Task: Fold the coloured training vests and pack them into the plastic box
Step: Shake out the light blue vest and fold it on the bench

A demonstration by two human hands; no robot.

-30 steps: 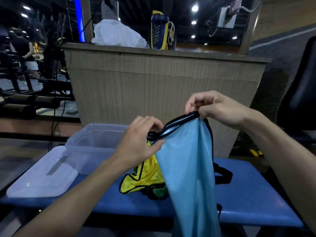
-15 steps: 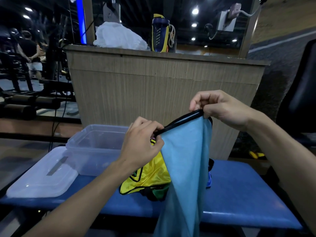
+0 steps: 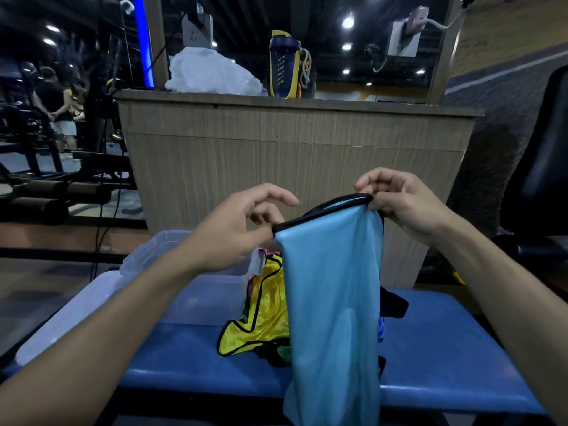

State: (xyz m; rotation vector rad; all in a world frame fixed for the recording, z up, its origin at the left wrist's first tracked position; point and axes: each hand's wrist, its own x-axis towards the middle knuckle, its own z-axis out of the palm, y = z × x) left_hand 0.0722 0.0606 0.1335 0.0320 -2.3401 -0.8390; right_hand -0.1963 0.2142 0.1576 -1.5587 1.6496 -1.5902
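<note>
Blue vest (image 3: 333,302) hangs full length in front of bench (image 3: 461,348), top hem up betw. both hands. R hand (image 3: 399,201) pinches black-trimmed hem at its R end. L hand (image 3: 242,229): vs 0.5 s ago fingers have loosened and spread; thumb side at hem's L corner, grip there can't tell. Likely regrasping before first fold. Behind: yellow vest (image 3: 261,315) w/ others heaped on bench; plastic box (image 3: 147,256) just L, open, lid (image 3: 76,315) beside it. Nothing packed yet as far as visible.
</note>
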